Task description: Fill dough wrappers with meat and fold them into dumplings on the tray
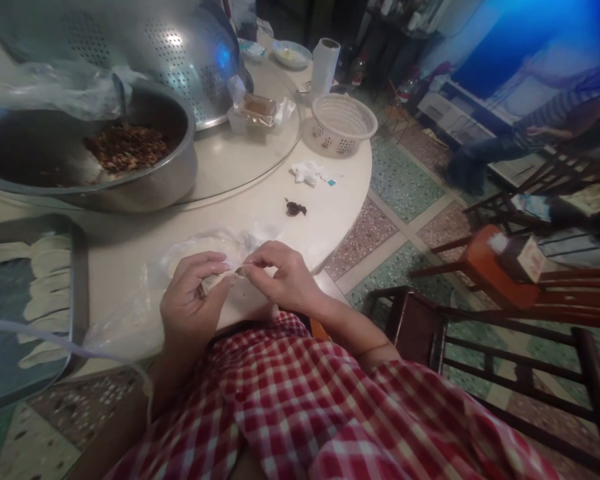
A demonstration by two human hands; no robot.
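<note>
We pinch a pale wrapper (239, 270) between left hand (193, 293) and right hand (283, 275), near table (337, 207) edge | far left: steel bowl (175, 183), brown filling (133, 148), utensil (122, 110) inside | near left: metal tray (81, 287) holding folded dumplings (49, 285)

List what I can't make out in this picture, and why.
All in the head view:
- Pale piece: its full shape and any contents, mostly covered by the left grip and right grip.
- Metal tray: its far left part, cut off by the left edge.
- Utensil: its lower end, buried in the brown mixture.
- Box: its markings, too blurred to read.
</note>
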